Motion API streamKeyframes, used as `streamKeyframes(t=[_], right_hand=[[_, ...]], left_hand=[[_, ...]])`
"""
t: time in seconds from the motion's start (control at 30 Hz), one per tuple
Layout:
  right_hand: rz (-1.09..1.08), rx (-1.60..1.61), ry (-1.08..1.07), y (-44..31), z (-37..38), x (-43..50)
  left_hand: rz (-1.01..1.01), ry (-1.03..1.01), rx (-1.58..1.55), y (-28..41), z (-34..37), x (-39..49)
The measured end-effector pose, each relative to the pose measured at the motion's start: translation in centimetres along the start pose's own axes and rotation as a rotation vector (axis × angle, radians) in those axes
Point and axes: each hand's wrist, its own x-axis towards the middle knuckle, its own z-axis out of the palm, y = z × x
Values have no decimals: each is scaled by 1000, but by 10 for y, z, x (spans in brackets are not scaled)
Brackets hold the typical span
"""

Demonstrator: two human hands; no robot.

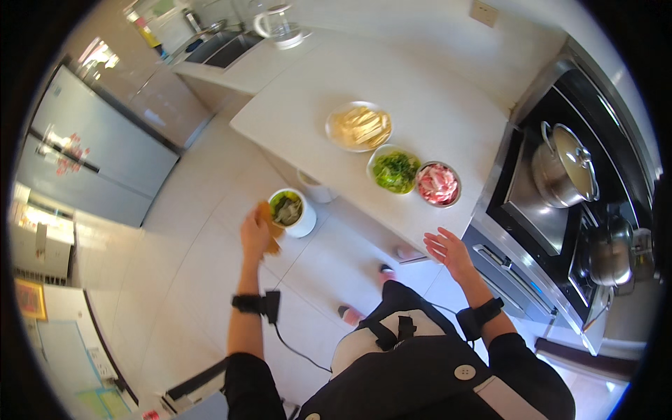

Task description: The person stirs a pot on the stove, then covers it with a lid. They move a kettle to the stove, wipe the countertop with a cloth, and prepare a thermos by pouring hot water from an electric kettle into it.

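My left hand (254, 231) grips a crumpled orange-brown cloth (274, 234), blurred, beside a white waste bin (305, 224) on the floor. Green and brownish scraps (287, 209) show in the bin's mouth. Off the counter's near corner, my right hand (452, 255) is held with fingers apart and nothing in it. Closest to it on the counter is a metal bowl of sliced raw meat (438, 184). Next to that stands a white bowl of chopped green vegetables (395, 170), then a plate of pale yellow strips (363, 127).
A lidded steel pot (562, 163) stands on the gas stove (533, 231) to the right, with another metal pot (609, 252) nearer me. The white counter (420, 79) leads to a glass kettle (283, 29) and a double sink (231, 50). A refrigerator (100, 152) stands at left.
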Motion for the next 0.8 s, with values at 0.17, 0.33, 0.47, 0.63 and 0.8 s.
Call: streamKeyframes(t=[0.17,0.33,0.47,0.63,0.8], right_hand=[[-79,235,83,-7,-16,20],[-116,327,125,-11,-14,59],[-59,323,241,-20,-10,70],[-87,93,409,-31,6,68],[-108,72,592,-33,21,68]], left_hand=[[246,-44,-333,60,40,169],[-351,-425,-848,96,120,182],[-535,-594,-769,124,160,209],[-369,-667,-408,167,188,248],[-251,-864,-460,234,250,276]])
